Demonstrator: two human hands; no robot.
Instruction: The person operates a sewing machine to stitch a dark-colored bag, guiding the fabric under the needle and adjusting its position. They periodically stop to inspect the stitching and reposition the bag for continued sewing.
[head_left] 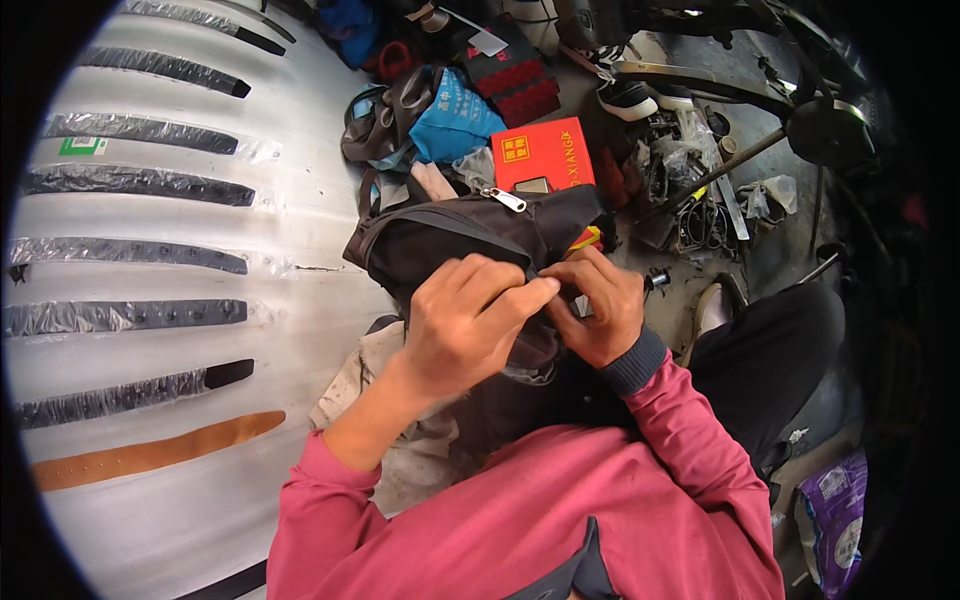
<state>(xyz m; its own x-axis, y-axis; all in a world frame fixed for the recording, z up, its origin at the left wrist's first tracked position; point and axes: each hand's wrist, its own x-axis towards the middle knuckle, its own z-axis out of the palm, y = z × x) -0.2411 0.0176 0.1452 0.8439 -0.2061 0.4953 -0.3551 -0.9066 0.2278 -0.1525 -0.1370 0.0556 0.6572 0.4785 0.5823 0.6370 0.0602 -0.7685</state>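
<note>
The thumb and forefinger of the left hand [465,318] pinch the dark cloth edge of a black bag [430,240], while the right hand [603,298] pinches the same edge just beside them; the tips nearly meet, and whatever fine detail sits between them is hidden from me. The bag's cloth is soft and slumped into folds, with a chunky, shiny metal zipper pull [507,200] lying on top.

The left hand is turned with its back upward, the other fingers curled under, its wrist bare. The right hand arches in from the other side, knuckles raised, a dark ribbed cuff [637,362] snug at its wrist below a pink sleeve [690,420]. Most of the bag lies beyond the fingers and to the left of their meeting point, with its side dropping down beneath them.

The bag sits just off the right edge of a smooth, pale sheet [318,265]. Along that sheet runs a row of dark belts [140,184] in crinkled clear plastic, tips toward the right edge, with a bare brown belt [165,447] nearer the person. Past the bag stands a stiff red box [545,150], then a limp blue bag [452,115]; a black shoe [628,100] rests farther right.
</note>
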